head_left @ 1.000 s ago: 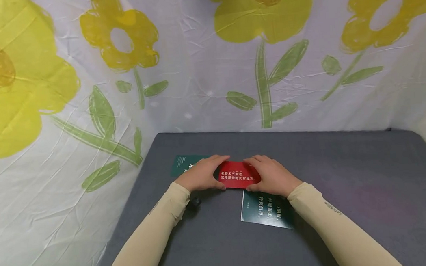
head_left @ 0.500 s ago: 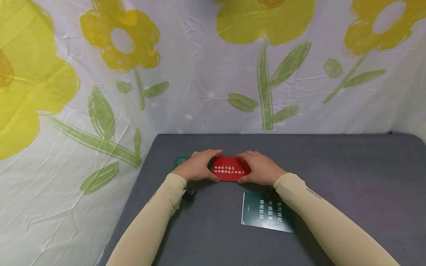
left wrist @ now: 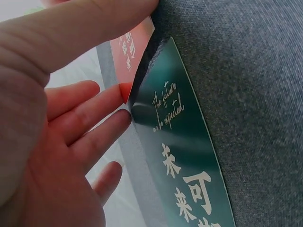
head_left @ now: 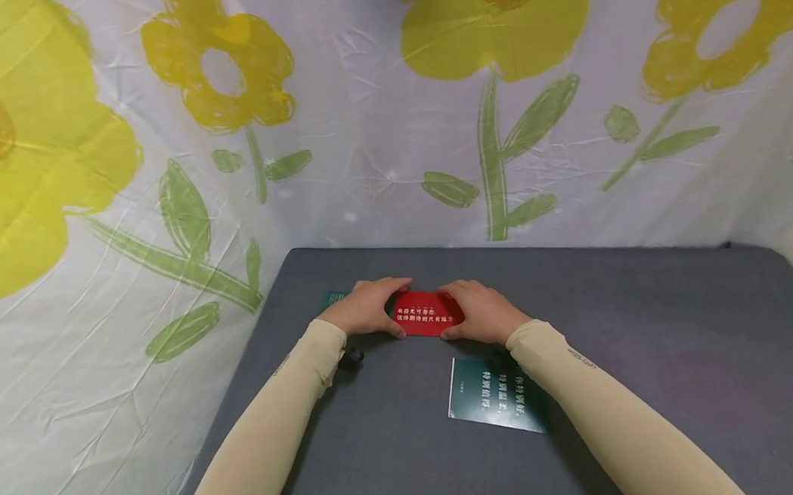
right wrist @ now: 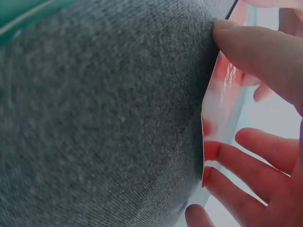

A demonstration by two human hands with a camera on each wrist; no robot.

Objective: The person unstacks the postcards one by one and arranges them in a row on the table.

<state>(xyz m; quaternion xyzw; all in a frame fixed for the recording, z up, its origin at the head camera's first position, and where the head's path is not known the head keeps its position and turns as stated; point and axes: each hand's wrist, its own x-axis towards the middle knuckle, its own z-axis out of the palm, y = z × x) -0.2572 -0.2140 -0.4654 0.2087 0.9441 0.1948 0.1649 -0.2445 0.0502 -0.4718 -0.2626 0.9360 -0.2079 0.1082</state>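
Note:
A red card (head_left: 424, 312) with white Chinese characters is held at both ends, low over the table's far part. My left hand (head_left: 365, 310) grips its left end, thumb along the near edge and fingertips at the far edge. At the right end my right hand (head_left: 485, 312) holds it the same way. The right wrist view shows the red card (right wrist: 220, 99) slightly bent, close to the cloth. A dark green card (left wrist: 175, 127) with English and Chinese writing lies under and beside my left hand, partly overlapped by the red card's corner in the left wrist view.
A second green card (head_left: 494, 393) lies nearer me, partly covered by my right forearm. A small black object (head_left: 352, 358) is beside my left wrist. The grey cloth-covered table (head_left: 635, 354) ends at a flower-printed curtain (head_left: 369, 128).
Both hands carried the red card slightly away from me and leftward, off the nearer green card, covering more of the left one. Over the last half second they have hardly moved.

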